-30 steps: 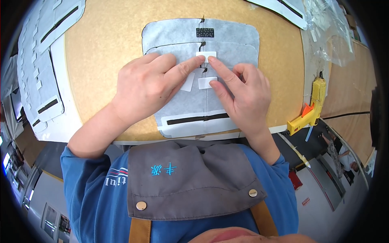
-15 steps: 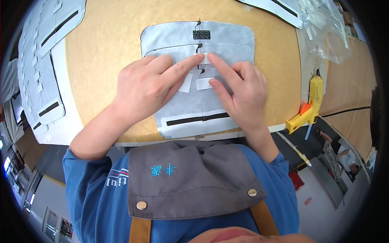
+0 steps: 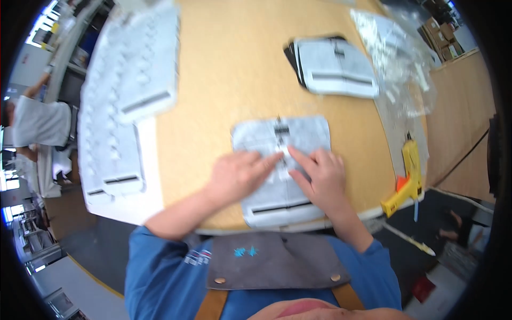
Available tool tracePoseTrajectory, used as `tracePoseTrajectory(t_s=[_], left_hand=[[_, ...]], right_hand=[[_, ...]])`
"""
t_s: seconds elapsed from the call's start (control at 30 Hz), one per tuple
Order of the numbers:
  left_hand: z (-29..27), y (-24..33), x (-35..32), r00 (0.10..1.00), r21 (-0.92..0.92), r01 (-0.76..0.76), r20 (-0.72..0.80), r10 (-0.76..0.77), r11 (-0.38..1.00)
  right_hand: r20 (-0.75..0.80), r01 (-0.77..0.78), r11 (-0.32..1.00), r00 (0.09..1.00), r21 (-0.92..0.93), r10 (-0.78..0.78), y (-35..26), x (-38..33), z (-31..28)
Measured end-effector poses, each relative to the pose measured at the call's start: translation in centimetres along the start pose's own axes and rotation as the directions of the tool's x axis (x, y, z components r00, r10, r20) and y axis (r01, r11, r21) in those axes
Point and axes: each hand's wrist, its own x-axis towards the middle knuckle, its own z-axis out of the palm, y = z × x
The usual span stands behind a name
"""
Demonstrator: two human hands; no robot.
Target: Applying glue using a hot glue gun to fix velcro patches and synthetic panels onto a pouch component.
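A light grey fabric panel (image 3: 250,133) with rounded corners lies flat near the table's front edge. It has a small black patch (image 3: 281,129) near its top and a black strip (image 3: 269,210) across its lower part. My left hand (image 3: 239,173) reaches over it with the index finger stretched out to a small white tab (image 3: 287,154) at the panel's middle. From the other side my right hand (image 3: 328,176) brings its index fingertip to the same tab, thumb spread lower down by another white tab. Motion blur hides whether the fingertips press down.
Rows of grey panels with small white tabs (image 3: 114,106) cover the table's left side. A stack of similar panels (image 3: 336,64) lies at the far right, beside a clear plastic bag (image 3: 397,69). At the right edge sits a yellow glue gun (image 3: 408,176). A person (image 3: 42,120) is at far left.
The whole view has shifted, so the panel and my hands appear lower and the far panel stack shows. Both hands keep about the same place on the panel.
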Motion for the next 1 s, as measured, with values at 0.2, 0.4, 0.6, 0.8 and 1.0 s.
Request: tracePoseTrajectory(t_s=[0.2,0.4,0.6,0.8,1.0], left_hand=[[-1.7,1.1,0.1,0.996,-0.092,0.092,0.006,-0.092,0.992],[-0.7,3.3,-1.9,0.969,-0.085,0.244,-0.010,-0.246,0.966],[-0.5,5.1,-2.2,0.959,0.043,0.267,-0.116,-0.260,0.963],[0.3,4.4,-2.8,0.920,-0.099,0.322,-0.202,-0.335,0.942],[-2.2,4.7,-3.3,0.646,-0.942,0.322,0.293,-0.705,-0.096]], right_hand=[[-0.026,0.013,0.999,1.000,0.031,-0.012,-0.6,-0.1,-1.1],[-0.101,0.033,0.999,0.994,0.019,-0.030,-0.1,-0.1,-0.1],[-0.145,0.055,0.998,0.988,0.035,-0.049,-0.1,-0.4,-0.2],[-0.101,0.053,0.998,0.994,0.027,-0.050,0.0,-0.8,0.0],[-0.112,0.052,0.999,0.992,0.005,-0.051,-0.1,-0.9,0.0]])
